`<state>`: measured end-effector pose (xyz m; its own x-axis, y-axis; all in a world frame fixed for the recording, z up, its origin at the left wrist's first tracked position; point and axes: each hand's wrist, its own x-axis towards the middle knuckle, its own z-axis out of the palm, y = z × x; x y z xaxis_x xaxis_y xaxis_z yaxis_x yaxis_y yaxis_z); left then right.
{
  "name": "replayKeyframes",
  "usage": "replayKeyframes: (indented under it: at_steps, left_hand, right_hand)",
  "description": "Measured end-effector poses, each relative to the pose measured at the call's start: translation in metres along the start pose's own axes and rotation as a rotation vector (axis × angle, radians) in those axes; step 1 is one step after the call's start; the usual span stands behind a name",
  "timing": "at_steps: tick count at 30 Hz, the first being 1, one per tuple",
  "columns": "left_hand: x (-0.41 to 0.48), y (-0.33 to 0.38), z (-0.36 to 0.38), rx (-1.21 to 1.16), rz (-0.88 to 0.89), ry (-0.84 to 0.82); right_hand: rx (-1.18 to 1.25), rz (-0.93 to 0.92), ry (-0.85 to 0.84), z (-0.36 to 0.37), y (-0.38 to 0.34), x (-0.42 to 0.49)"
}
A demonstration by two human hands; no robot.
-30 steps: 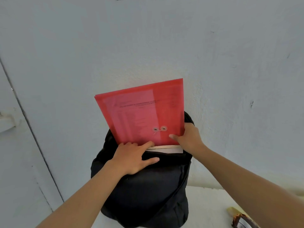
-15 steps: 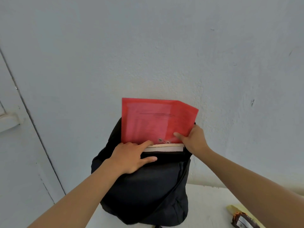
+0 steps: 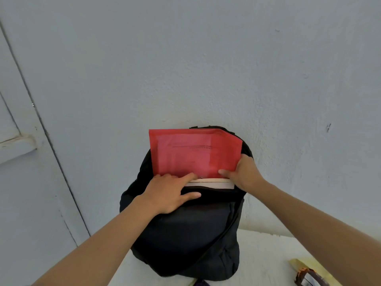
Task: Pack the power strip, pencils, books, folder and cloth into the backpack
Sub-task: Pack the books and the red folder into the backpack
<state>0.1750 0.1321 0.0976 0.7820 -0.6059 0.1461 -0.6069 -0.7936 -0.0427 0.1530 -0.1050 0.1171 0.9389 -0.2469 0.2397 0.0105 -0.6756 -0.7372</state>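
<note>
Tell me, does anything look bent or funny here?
Yes. The red folder sticks partly out of the black backpack, and its top right corner looks folded down, above the right hand gripping its edge.

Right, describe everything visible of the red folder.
The red folder is translucent plastic, printed sheets showing through, its top right corner folded over. It stands upright, lower part inside the open black backpack, behind pale book edges. The right hand pinches its lower right edge; the left hand touches its base.
</note>
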Motion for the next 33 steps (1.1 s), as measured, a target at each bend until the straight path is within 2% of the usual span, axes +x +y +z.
replayKeyframes:
  at_steps: [2, 4, 5, 7, 11, 16, 20, 23, 25, 29, 33]
  left_hand:
    - [0.0, 0.001, 0.0, 0.01, 0.002, 0.009]
    - [-0.001, 0.001, 0.002, 0.011, 0.001, 0.021]
    - [-0.001, 0.002, 0.003, 0.011, -0.001, 0.029]
    - [0.0, 0.001, 0.004, 0.002, -0.004, 0.035]
    - [-0.002, 0.003, -0.003, -0.017, -0.012, 0.013]
    - [-0.016, -0.013, -0.02, -0.289, -0.093, -0.009]
    - [-0.026, -0.045, -0.04, -0.378, -0.351, 0.234]
    - [-0.018, -0.063, -0.046, -0.417, -0.495, 0.243]
    - [-0.009, -0.063, -0.04, -0.439, -0.492, 0.217]
    - [0.005, -0.066, -0.035, -0.617, -0.498, 0.326]
    - [0.009, -0.075, -0.04, -0.532, -0.475, 0.279]
  right_hand:
    - [0.093, -0.068, 0.012, -0.007, -0.013, 0.003]
    - [0.3, -0.138, 0.11, -0.009, -0.025, 0.001]
    - [0.331, -0.176, 0.157, -0.007, -0.027, 0.0]
    - [0.247, -0.208, 0.171, -0.001, -0.023, -0.003]
    - [0.082, -0.193, 0.071, -0.003, -0.005, -0.004]
    - [0.149, -0.213, 0.07, -0.013, -0.008, -0.007]
    - [0.153, -0.097, 0.01, -0.013, -0.001, -0.011]
    - [0.052, -0.029, -0.032, -0.012, -0.005, -0.008]
    - [0.032, -0.023, -0.053, -0.012, -0.011, -0.008]
    - [0.002, -0.068, -0.024, -0.013, -0.023, -0.001]
    - [-0.033, -0.101, 0.024, -0.004, -0.025, 0.008]
